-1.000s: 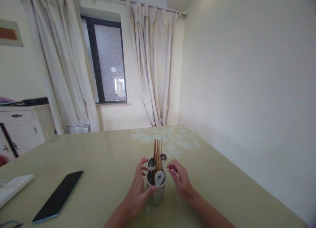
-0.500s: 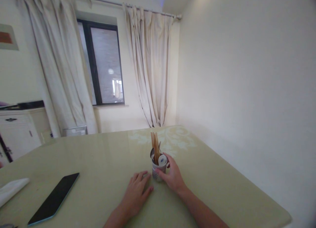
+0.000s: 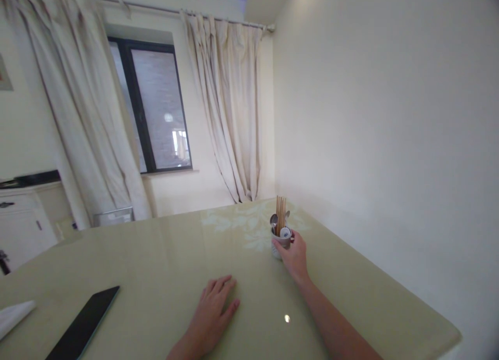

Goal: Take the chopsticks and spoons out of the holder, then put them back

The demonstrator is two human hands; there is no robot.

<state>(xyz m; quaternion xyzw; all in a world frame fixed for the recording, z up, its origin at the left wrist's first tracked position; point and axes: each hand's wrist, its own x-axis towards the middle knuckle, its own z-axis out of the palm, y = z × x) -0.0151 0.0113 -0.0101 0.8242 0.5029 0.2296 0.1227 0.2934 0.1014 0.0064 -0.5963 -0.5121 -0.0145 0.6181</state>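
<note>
A small white utensil holder (image 3: 278, 244) stands on the pale green table (image 3: 156, 261), far right, near the wall. Wooden chopsticks (image 3: 280, 214), metal spoons (image 3: 273, 220) and a white ceramic spoon (image 3: 285, 232) stick up out of it. My right hand (image 3: 296, 255) is stretched out and wrapped around the holder's right side. Flat on the table near me lies my left hand (image 3: 212, 313), palm down, fingers slightly spread, holding nothing.
A black phone (image 3: 83, 329) lies at the near left, a white folded cloth (image 3: 11, 318) beside it. The table's right edge runs along the wall (image 3: 390, 141). Behind are cream curtains (image 3: 230, 110), a dark window (image 3: 156, 110) and a white cabinet (image 3: 19, 219).
My right hand has slid the utensil holder away from me, toward the far right of the table. My left hand let go of it and now rests flat on the table.
</note>
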